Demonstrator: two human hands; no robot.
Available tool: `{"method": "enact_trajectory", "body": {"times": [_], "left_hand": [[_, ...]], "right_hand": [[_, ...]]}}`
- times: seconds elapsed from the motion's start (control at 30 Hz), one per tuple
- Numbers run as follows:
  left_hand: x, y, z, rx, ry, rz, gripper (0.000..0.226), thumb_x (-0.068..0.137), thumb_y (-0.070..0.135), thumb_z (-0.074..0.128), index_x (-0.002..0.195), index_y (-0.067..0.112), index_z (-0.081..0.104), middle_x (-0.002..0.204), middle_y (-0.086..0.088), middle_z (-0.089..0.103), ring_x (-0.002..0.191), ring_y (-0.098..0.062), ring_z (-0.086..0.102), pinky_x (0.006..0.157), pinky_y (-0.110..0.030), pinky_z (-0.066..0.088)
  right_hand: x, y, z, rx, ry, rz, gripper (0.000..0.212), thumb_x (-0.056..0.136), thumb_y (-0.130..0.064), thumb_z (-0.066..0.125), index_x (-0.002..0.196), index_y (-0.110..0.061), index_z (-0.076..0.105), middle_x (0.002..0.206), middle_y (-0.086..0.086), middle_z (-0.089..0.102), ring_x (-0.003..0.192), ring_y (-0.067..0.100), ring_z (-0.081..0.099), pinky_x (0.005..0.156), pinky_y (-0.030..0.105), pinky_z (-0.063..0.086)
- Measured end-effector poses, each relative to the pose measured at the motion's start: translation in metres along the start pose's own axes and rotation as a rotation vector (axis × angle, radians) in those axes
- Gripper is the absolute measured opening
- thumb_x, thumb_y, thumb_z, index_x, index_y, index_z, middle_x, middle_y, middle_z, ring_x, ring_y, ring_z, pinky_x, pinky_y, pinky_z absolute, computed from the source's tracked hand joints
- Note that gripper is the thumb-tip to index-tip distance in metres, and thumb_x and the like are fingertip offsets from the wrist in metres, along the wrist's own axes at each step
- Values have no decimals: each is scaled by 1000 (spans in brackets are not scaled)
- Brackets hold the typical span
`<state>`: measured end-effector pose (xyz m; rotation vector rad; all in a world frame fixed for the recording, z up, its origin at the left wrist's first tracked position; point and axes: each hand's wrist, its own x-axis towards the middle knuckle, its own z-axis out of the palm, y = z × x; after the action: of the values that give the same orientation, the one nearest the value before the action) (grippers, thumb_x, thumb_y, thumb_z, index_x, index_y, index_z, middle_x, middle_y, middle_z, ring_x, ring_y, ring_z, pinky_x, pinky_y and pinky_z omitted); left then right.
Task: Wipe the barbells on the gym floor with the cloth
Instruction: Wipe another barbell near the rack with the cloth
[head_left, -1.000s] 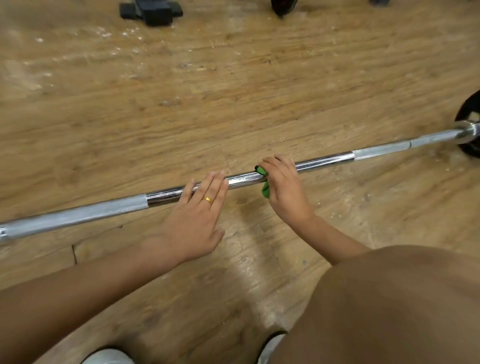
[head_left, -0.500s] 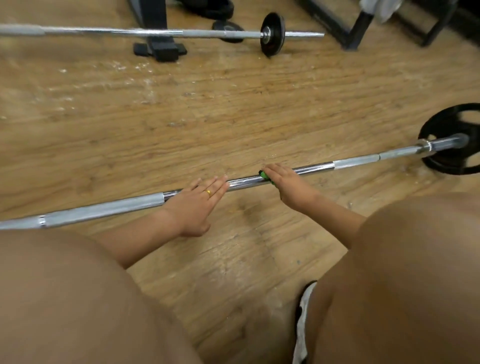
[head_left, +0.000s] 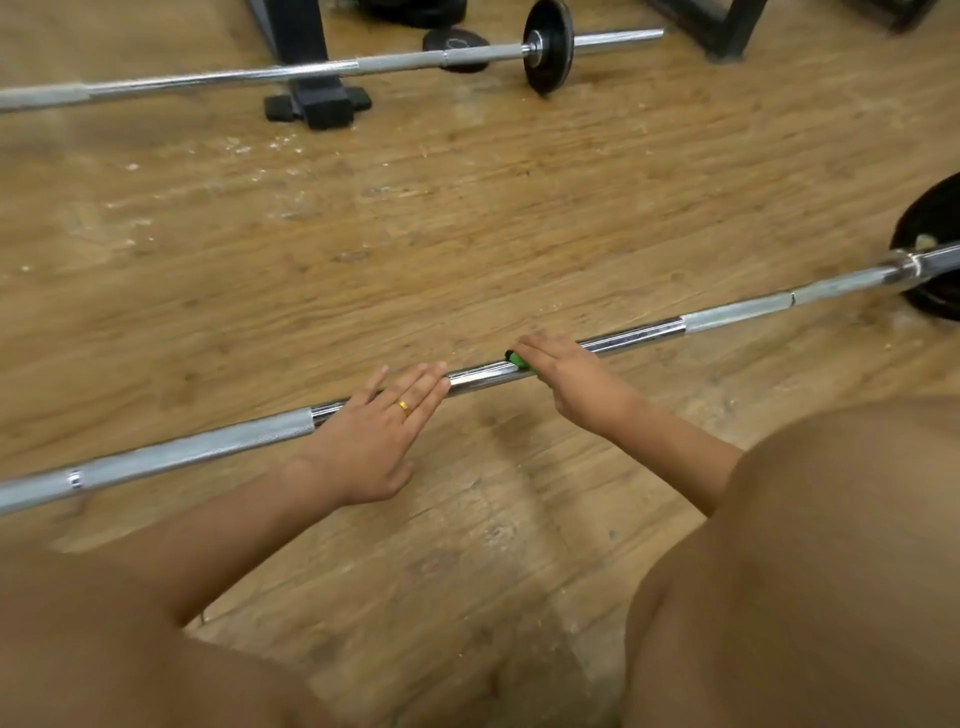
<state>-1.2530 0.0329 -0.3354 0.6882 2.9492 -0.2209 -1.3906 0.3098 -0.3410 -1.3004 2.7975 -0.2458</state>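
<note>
Right grip holding cloth (green), against barbell

The green cloth is almost wholly hidden under the right hand, whose thumb is out of sight. The near chrome barbell runs off both side edges. The right edge cuts off its black weight plate.

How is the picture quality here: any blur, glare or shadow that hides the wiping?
Head view: motion blur smears the right end of the near barbell; glare streaks its chrome between the left hand and right hand; the cloth shows only as a green sliver under the right hand; soft shadow falls below both hands; the knees are blurry masses.
</note>
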Motion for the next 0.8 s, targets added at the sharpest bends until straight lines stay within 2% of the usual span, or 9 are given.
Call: {"method": "enact_trajectory", "body": {"times": [0.07, 0.13, 0.23, 0.33, 0.43, 0.5, 0.57, 0.7, 0.8], "left_hand": [[0, 0, -3, -31, -50, -5, 108, 75, 50, 63, 160, 4, 15, 168, -15, 10, 153, -28, 20, 121, -51, 13], [3, -4, -8, -82, -107, 19, 107, 83, 49, 60, 160, 8, -1, 168, -13, -5, 156, -26, 8, 124, -49, 11], [13, -18, -26, -178, -293, 96, 103, 94, 42, 57, 157, 10, -18, 163, -11, -25, 155, -22, -12, 126, -35, -2], [29, -26, -52, -211, -472, 129, 103, 95, 37, 60, 157, 5, -16, 164, -15, -23, 155, -21, -11, 118, -18, -4], [49, -22, -77, -220, -634, 86, 100, 97, 36, 60, 158, 4, -13, 167, -14, -16, 156, -21, 0, 118, -20, 9], [69, -10, -86, -229, -606, 27, 98, 98, 38, 58, 158, 3, -10, 168, -17, -8, 154, -26, 13, 119, -27, 20], [89, 8, -84, -256, -512, -83, 95, 99, 42, 54, 158, 1, -7, 167, -20, 0, 153, -30, 18, 121, -35, 22], [105, 55, -52, -341, -378, -344, 86, 99, 48, 43, 158, 0, 3, 165, -20, 17, 151, -33, 22, 124, -47, 11], [95, 76, -33, -383, -155, -452, 84, 89, 49, 32, 157, 1, 18, 159, -20, 34, 148, -31, 28, 124, -45, 5]], "right_hand": [[4, -14, 2, 10, 15, -63, 75, 74, 23, 53, 145, 0, 47, 148, 19, 48, 139, 38, 41, 118, 39, 26], [2, -8, 1, 27, 2, -45, 79, 75, 22, 52, 149, -2, 42, 154, 17, 42, 144, 36, 34, 120, 38, 21], [-6, 15, 3, 45, 54, 32, 74, 74, 23, 54, 143, -2, 51, 146, 18, 52, 137, 40, 45, 117, 47, 32], [-6, 16, 12, 35, 94, 31, 72, 68, 24, 61, 136, 1, 57, 137, 20, 59, 128, 44, 53, 111, 56, 38], [-8, 15, 15, 76, 119, 11, 74, 66, 25, 63, 136, 0, 57, 137, 19, 59, 128, 42, 53, 108, 61, 40], [-12, 16, 17, 105, 150, 16, 72, 67, 25, 61, 134, -1, 58, 135, 18, 59, 126, 41, 53, 107, 60, 42], [-14, 12, 17, 109, 178, 29, 68, 69, 23, 57, 133, -1, 59, 134, 18, 60, 125, 41, 54, 107, 59, 42], [-24, 7, 20, 115, 212, 51, 63, 79, -3, 28, 133, -1, 60, 135, 18, 60, 126, 40, 54, 110, 57, 40], [-27, 2, 23, 121, 203, 87, 66, 80, -10, 23, 133, 0, 60, 135, 19, 60, 128, 41, 53, 114, 57, 35]]}}
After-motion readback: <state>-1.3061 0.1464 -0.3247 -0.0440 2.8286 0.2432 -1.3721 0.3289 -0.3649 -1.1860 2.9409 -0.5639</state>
